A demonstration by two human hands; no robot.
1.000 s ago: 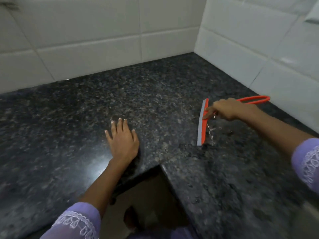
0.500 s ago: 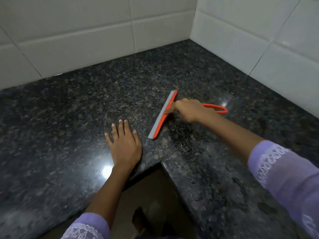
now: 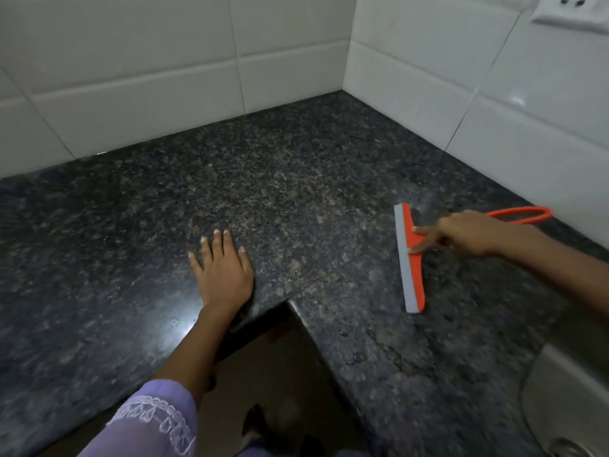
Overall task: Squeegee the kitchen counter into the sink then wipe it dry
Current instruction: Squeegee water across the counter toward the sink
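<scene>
I see the dark granite counter [image 3: 296, 192] filling the corner under white wall tiles [image 3: 148, 61], and the big change is that the squeegee [image 3: 410, 258] has swung back right: half a second ago it sat angled near the middle, just beside my left hand, and now its blade lies nearly front-to-back on the right wing, which I read as resetting for another pull toward the sink [image 3: 566, 400] at lower right. My right hand [image 3: 468, 234] is closed on the orange handle, two fingers pressed forward onto the blade head. My left hand [image 3: 222, 272] has stayed flat, fingers together, by the inner counter edge. Open stone lies all round; droplets [image 3: 357, 357] sit near the front edge.
</scene>
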